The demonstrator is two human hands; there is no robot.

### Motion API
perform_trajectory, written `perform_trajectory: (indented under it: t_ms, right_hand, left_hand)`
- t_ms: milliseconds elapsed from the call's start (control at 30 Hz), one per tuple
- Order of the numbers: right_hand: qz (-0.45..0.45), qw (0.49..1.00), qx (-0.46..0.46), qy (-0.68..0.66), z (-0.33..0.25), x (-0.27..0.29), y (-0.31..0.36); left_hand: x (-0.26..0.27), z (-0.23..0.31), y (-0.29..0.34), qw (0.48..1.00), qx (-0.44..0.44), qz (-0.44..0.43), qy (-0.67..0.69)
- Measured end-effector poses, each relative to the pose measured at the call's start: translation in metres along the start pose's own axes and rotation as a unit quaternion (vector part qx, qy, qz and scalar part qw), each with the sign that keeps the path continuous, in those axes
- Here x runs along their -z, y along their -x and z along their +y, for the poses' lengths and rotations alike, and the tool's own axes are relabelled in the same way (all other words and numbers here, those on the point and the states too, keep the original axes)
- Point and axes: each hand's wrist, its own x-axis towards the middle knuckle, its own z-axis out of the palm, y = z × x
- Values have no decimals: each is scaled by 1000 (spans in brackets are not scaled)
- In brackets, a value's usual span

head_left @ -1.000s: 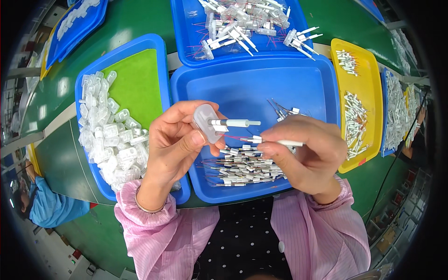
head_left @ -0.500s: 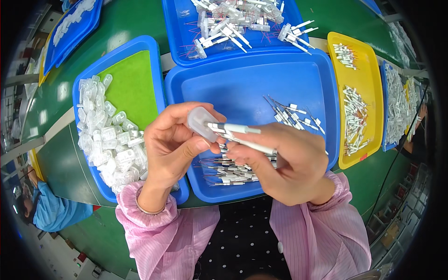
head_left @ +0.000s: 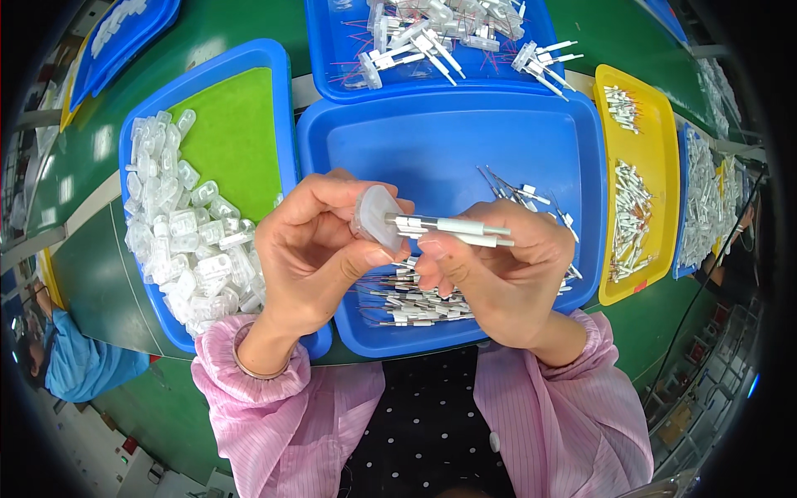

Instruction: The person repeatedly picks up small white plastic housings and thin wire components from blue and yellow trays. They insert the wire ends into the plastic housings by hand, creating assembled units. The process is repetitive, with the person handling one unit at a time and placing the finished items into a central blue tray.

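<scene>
Between its thumb and fingers, my left hand [head_left: 320, 241] grips a translucent white plastic cap [head_left: 375, 217]. Slim white tubes with thin metal rods [head_left: 452, 228] stick out of the cap toward the right. My right hand [head_left: 515, 270] pinches these tubes near their middle, thumb in front. The tubes' far ends show past the right thumb. Both hands are held above a blue tray [head_left: 374, 137], whose near part holds a pile of similar thin rod pieces [head_left: 419, 299]. Some of that pile is hidden behind my hands.
On the left, a blue tray [head_left: 290, 133] with a green lining holds many translucent caps [head_left: 195, 224]. Finished-looking cap-and-tube pieces [head_left: 432, 37] fill a blue tray at the back. A yellow tray [head_left: 656, 166] with small white parts stands right. A person in blue [head_left: 95, 357] is at far left.
My right hand has shifted slightly and its fingers have moved back along the tubes, so more of them shows. The cap has turned a little and moved right. The view has shifted slightly.
</scene>
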Motion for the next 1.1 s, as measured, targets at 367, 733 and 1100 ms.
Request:
perform_trajectory:
  t_ms: [367,733,1100]
  right_hand:
    - [32,999,-12,30,14,-8,4]
    - [15,948,63,311,-44,40,-66]
    - [118,791,224,557,-52,40,-169]
  left_hand:
    - [2,-1,0,1000,-9,-9,-7]
    - [59,59,-12,553,-63,165,-814]
    - [116,70,-2,437,59,224,-869]
